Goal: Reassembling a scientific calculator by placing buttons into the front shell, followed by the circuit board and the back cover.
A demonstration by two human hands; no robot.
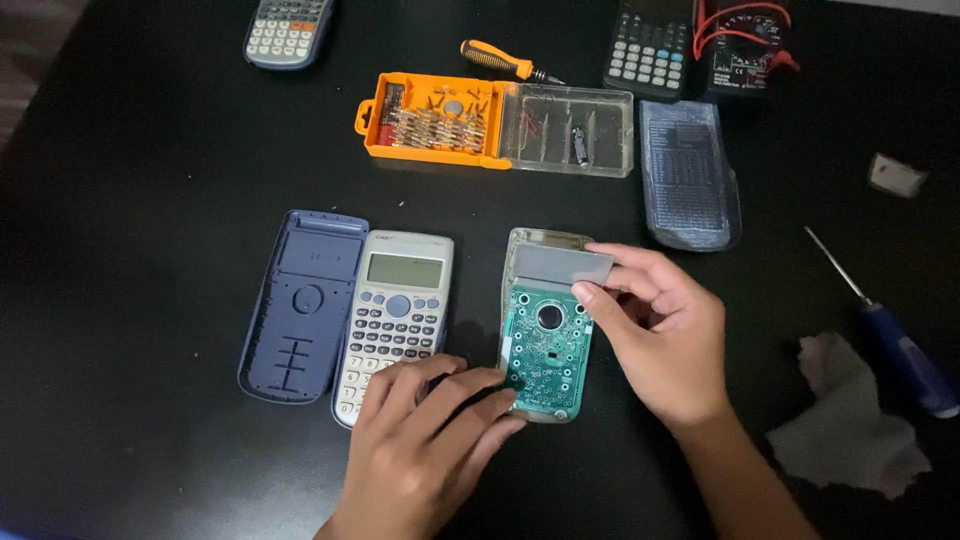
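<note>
An opened calculator half [545, 340] lies face down in the middle of the black table, its green circuit board and grey display panel [560, 266] exposed. My right hand [660, 335] pinches the right end of the grey display panel with thumb and fingers. Over the board's lower left corner rests my left hand [430, 440], fingertips touching it. To the left lies a silver scientific calculator [395, 315], partly under my left hand. A dark blue slide cover [303, 305] lies beside it.
An orange screwdriver-bit case [435, 120] with a clear lid stands open at the back. Nearby are an orange-handled screwdriver [500, 62], two more calculators [288, 30] [648, 48], a multimeter [745, 45], a clear cover [688, 175], a blue-handled screwdriver [895, 345] and a white tissue [850, 420].
</note>
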